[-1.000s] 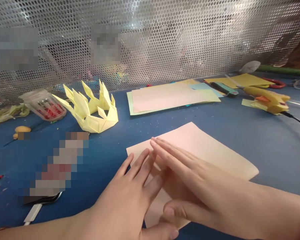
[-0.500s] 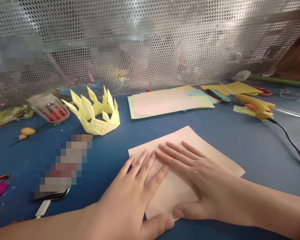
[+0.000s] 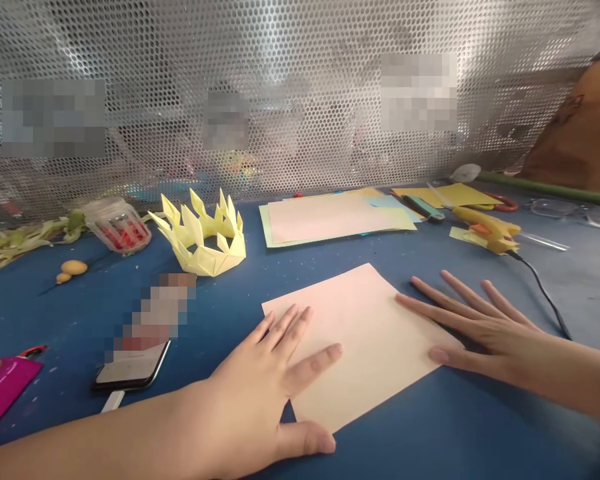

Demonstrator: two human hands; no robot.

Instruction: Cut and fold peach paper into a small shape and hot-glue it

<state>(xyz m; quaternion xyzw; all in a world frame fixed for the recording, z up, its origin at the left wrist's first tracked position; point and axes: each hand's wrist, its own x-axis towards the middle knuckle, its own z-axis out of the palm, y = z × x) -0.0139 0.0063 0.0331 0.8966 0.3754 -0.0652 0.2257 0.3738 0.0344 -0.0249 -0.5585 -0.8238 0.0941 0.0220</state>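
A pale pink sheet of paper [image 3: 365, 333] lies flat on the blue table [image 3: 460, 433] in front of me. My left hand [image 3: 265, 393] rests open on the sheet's near left corner, fingers spread and pressing it down. My right hand [image 3: 475, 320] lies open and flat at the sheet's right edge, fingers stretched toward the far side, thumb touching the paper's right corner. Neither hand holds anything.
A yellow folded paper crown [image 3: 205, 240] stands at the left rear. A stack of coloured sheets [image 3: 330, 217] lies behind the pink one. A yellow glue gun [image 3: 487, 230] with a black cable sits at right. A phone [image 3: 133, 363] lies at left. A perforated metal screen [image 3: 300, 87] closes the back.
My right hand has slid rightward across the pink sheet, from over my left hand to the sheet's right edge. My left hand has stayed on the near left corner.
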